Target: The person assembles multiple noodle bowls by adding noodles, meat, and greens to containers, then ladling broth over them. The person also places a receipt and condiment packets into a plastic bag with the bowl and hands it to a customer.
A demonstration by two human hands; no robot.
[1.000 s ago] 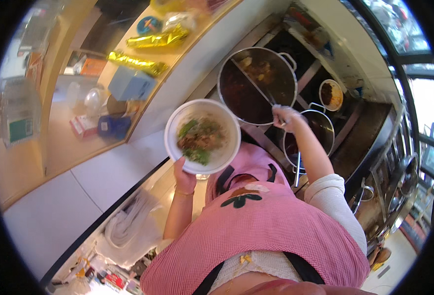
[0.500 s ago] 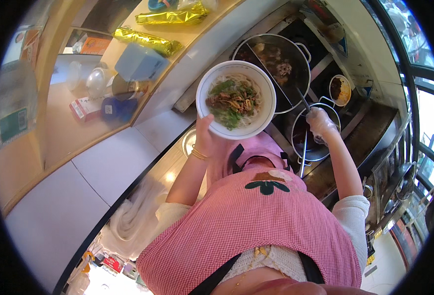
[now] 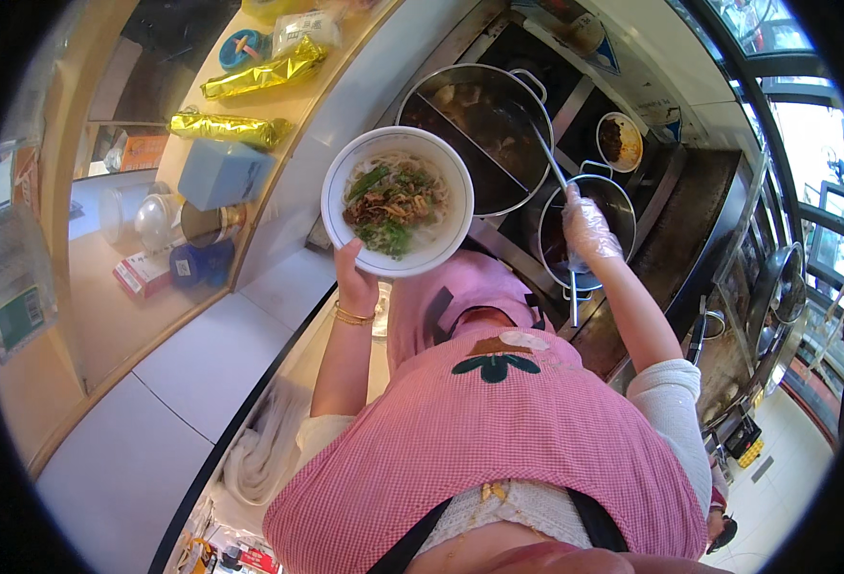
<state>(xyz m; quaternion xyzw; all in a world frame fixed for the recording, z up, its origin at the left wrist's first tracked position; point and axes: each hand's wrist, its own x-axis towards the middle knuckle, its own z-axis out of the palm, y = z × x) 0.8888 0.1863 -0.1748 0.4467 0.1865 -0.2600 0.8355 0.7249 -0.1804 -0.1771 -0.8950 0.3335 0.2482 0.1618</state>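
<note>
My left hand (image 3: 355,282) is closed on the near rim of a white bowl (image 3: 449,251), thumb on the rim and fingers underneath. Pale noodles, chopped greens and brown meat strips (image 3: 395,206) lie inside it. My right hand (image 3: 589,230), in a clear plastic glove, wraps round a metal-handled ladle (image 3: 553,161). The ladle slants into the large divided pot (image 3: 548,122) of brown broth; its head is hidden there. Below the gloved hand is a smaller two-handled pot (image 3: 633,225) with dark liquid. A metal rod (image 3: 574,304) sticks out over its near edge; whether it belongs to the ladle I cannot tell.
A small bowl of reddish-brown sauce (image 3: 634,143) stands right of the pots on the dark stove (image 3: 709,206). Along the left runs a wooden shelf (image 3: 97,316) with gold foil packs (image 3: 264,75), a blue box (image 3: 219,174) and jars. White tiles (image 3: 135,469) form a ledge below it.
The whole view has shifted, so bowl and pots sit further left. My right hand has turned and the ladle reaches farther into the divided pot. A lump on the broth is no longer visible.
</note>
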